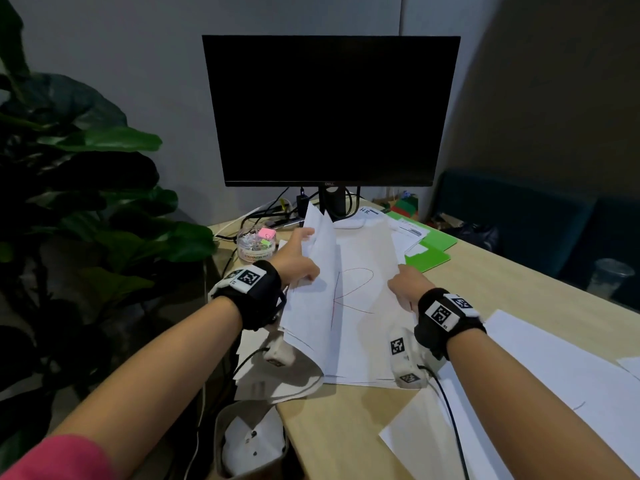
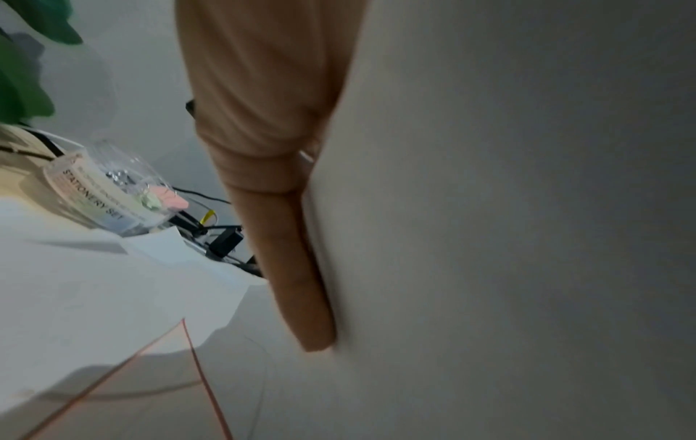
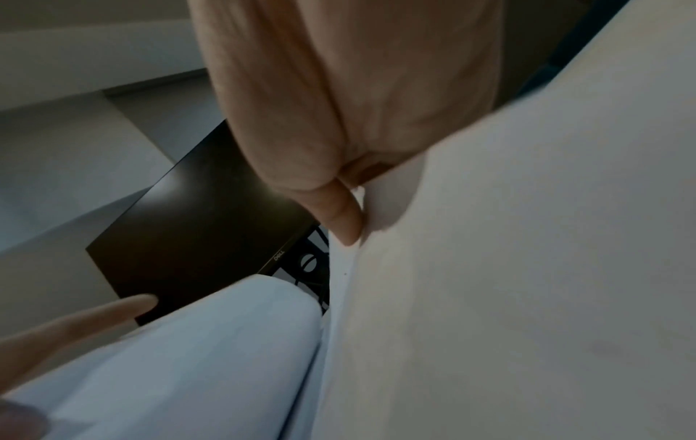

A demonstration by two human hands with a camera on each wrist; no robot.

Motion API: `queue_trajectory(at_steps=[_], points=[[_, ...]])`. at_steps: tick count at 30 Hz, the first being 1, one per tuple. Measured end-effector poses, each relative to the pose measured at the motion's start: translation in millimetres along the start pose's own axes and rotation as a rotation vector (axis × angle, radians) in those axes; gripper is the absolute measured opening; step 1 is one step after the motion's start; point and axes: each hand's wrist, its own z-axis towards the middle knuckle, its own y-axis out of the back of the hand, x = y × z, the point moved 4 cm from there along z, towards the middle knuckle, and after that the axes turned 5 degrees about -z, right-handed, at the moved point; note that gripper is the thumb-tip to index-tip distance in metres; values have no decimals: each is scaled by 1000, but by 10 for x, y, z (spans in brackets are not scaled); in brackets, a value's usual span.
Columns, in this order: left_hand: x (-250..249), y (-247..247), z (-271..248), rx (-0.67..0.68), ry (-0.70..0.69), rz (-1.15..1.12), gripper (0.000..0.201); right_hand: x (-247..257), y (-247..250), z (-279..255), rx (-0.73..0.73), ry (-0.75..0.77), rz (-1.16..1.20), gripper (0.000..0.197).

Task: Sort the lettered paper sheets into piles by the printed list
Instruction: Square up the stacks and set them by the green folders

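**Stack of sheets parted between both hands**

The left hand (image 1: 298, 258) is closed on the lifted sheets (image 1: 320, 271): a bundle of white paper is pinched at its left edge and stood up on edge, tilted away from the rest. In the left wrist view one finger (image 2: 297, 268) is seen laid straight along the raised paper, with the others folded behind it.

The right hand (image 1: 410, 289) is curled on the right edge of the stack (image 1: 367, 341), which lies on the wooden desk (image 1: 346, 427) in front of the monitor (image 1: 330, 109). In the right wrist view a fingertip (image 3: 344, 220) is pressed into the paper edge, which is buckled around it.

On the exposed sheet (image 1: 363, 289) a large hand-drawn letter R in red is shown by the head view only. More white sheets (image 1: 519, 393) are spread near the right forearm, and green folders (image 1: 433, 251) with printed papers lie beyond the stack.

A clear tub (image 2: 109, 193) labelled "STATIONERY SET" is read in the left wrist view; in the head view its label is too small. A potted plant (image 1: 86, 174) stands left of the desk.
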Motion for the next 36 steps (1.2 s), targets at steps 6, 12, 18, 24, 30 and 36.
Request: queue_trajectory(at_steps=[6,12,18,24,30,36], points=[[71,-247,15,73,-47,69,54,113,-102,4,116,52,126,34],[52,-174,65,-25,-25,14,30,213,-69,-262,412,25,349,37],[83,-190,118,-43,91,-189,54,468,-152,-617,733,146,333,75],[56,-89,66,-156,104,-40,14,383,-165,-733,813,66,346,74],[90,222,66,-172,145,-117,20,-29,101,-445,270,-192,313,14],[133,348,58,-166,144,-71,38,-190,70,-339,193,-297,338,17]])
